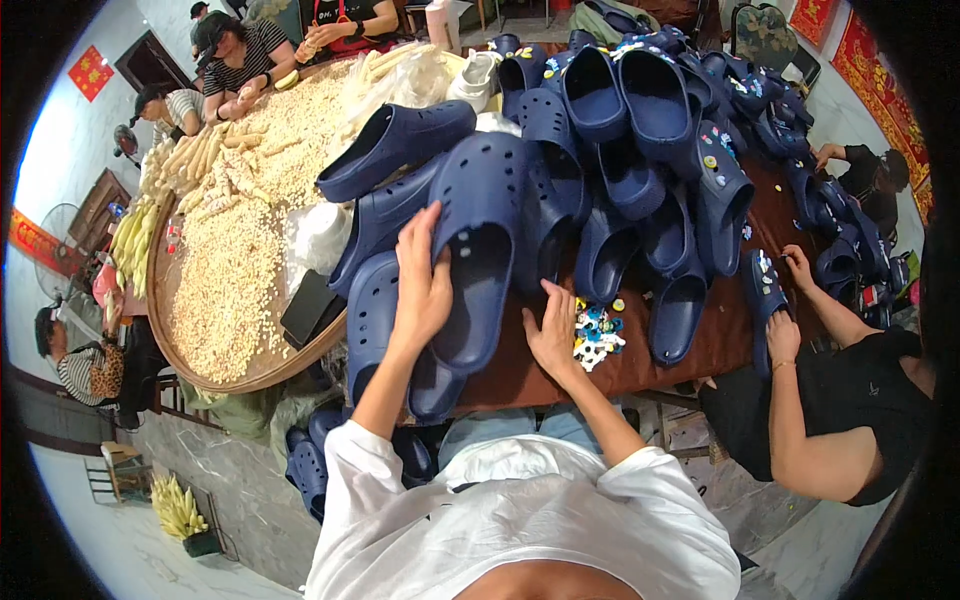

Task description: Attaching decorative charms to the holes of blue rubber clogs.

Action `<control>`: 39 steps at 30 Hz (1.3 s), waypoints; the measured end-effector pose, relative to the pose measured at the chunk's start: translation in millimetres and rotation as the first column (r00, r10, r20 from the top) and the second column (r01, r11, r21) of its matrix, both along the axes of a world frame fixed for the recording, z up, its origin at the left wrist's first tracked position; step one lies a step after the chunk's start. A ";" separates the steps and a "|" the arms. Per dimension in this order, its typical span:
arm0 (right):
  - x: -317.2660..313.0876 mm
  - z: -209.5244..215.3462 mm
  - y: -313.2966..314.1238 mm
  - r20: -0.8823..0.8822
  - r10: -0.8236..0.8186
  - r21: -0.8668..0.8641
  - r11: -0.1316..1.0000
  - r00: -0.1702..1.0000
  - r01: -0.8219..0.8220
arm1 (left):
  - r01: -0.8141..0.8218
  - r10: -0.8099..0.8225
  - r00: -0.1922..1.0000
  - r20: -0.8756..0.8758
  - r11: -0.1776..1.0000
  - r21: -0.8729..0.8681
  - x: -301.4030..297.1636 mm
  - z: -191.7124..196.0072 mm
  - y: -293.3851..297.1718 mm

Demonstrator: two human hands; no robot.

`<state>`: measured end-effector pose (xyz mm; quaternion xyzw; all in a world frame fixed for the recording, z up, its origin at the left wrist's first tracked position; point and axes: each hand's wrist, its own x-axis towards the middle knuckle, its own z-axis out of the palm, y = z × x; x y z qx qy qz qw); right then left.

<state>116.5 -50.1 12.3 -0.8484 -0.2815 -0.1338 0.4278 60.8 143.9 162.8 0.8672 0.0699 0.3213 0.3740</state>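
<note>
White shirt nearest, both forearms reaching up from it. Left hand (422,285) flat on big navy clog (478,250), fingers spread over its edge, holding it down on the worktop (640,365). Right hand (553,335) just beside, fingers loosely spread, resting near small pile of shoe charms (595,335). Step, by the look: picking a charm for the clog. Next move calls for a fine pinch on one charm. Beyond: heap of navy clogs (620,130), well over a dozen, exact count unclear. Far left: one round tray (170,330) of corn kernels.
</note>
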 end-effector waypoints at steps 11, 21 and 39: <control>13.3 -28.9 -4.9 -0.069 0.013 -0.019 1.000 0.998 -0.015 | -0.099 0.048 0.985 0.163 0.941 0.325 183.3 13.1 50.7; 11.7 -19.2 -5.9 -0.209 0.044 -0.034 0.998 0.977 -0.053 | -0.129 0.163 0.986 -0.042 0.892 0.434 208.8 9.0 55.1; -105.2 39.5 -52.7 -0.178 0.243 -0.101 0.959 0.954 -0.263 | 0.067 -0.131 0.982 -0.135 0.914 -0.401 -77.5 -103.9 -85.3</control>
